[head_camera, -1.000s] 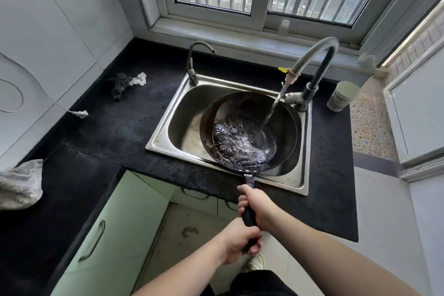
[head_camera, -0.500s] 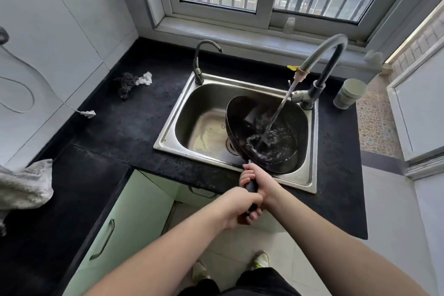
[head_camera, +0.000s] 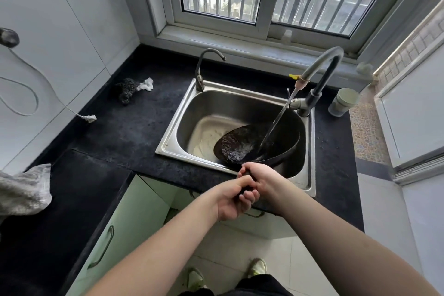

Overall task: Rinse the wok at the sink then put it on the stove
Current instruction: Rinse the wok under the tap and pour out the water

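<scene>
Head view — the wok (head_camera: 254,144) sits tilted inside the steel sink (head_camera: 177,137), its left rim dipped low, water pooled in its bowl. A stream from the tall tap (head_camera: 322,67) strikes the wok's inner wall. Both hands clench the wok's dark handle at the sink's front edge: right hand (head_camera: 259,174) nearer the wok, left hand (head_camera: 234,196) just behind it, touching. On the black bench (head_camera: 125,132) lie a scouring pad (head_camera: 126,90) and a cup (head_camera: 343,102) — well apart.
</scene>
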Tool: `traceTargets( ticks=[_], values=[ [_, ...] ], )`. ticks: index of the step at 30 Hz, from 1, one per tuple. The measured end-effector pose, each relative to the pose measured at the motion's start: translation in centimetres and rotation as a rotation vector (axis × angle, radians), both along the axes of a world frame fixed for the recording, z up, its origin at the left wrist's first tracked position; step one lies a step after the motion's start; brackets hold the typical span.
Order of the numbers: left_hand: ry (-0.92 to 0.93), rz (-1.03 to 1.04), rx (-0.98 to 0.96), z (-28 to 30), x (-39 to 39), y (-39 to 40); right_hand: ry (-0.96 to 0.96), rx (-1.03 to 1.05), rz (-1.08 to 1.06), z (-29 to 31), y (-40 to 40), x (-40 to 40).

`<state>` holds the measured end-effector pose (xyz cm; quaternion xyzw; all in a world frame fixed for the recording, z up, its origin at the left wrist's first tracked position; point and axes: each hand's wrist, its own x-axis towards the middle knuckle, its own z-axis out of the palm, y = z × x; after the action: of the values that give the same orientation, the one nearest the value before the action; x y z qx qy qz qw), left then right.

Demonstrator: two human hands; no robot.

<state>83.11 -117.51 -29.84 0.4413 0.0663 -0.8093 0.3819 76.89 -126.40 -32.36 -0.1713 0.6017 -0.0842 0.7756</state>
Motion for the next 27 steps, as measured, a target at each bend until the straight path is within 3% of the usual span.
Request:
traceTargets(
  ticks=[4, 14, 21, 27],
  values=[
    [-0.028, 0.022, -0.042, -2.4, -1.5, 2.0, 0.055, -0.098, 0.002, -1.2, 1.6, -0.6],
    [-0.249, -0.167, -0.213, -4.7, -2.7, 4.6, -0.057, -0.111, -0.169, -3.9, 4.4, -2.4],
    [-0.273, -0.163, -0.178, -4.8, -2.6, 3.8, -0.066, -0.08, 0.007, -3.8, 3.4, -3.6],
    [-0.215, -0.06, -0.068, -3.1, -3.3, 1.4, -0.161, 0.039, 0.034, -3.3, 1.3, -3.9]
  ],
)
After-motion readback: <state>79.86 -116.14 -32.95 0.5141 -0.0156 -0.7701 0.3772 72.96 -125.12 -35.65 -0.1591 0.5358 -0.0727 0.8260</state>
